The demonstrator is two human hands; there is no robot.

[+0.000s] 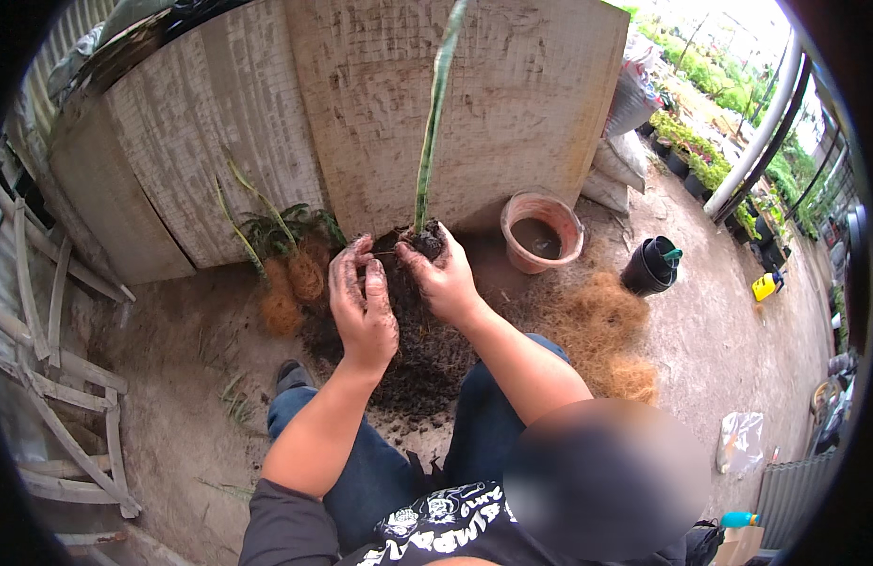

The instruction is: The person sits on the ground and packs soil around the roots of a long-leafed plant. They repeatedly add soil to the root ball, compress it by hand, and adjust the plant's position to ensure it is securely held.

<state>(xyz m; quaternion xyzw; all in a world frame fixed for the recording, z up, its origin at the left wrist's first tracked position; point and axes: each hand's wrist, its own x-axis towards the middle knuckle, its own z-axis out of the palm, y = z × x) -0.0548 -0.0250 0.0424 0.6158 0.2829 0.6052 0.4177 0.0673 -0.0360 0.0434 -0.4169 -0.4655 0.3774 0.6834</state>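
My right hand [442,279] grips a dark, soil-covered root ball [428,240]. From it a single long snake plant leaf [435,106] with pale edges rises upright. My left hand [362,304] is held up just left of the root ball, fingers apart and smeared with soil, with nothing in its grasp. A thin root or strand spans the gap between both hands. Below them a heap of dark potting soil [418,375] lies on the ground between my legs.
Two fibre-wrapped root balls [295,279] with upright leaves stand left, against board panels [436,113]. A bucket of murky water [540,237], loose coconut fibre [595,332] and stacked black pots [650,267] are at right. A wooden frame [68,410] edges the far left.
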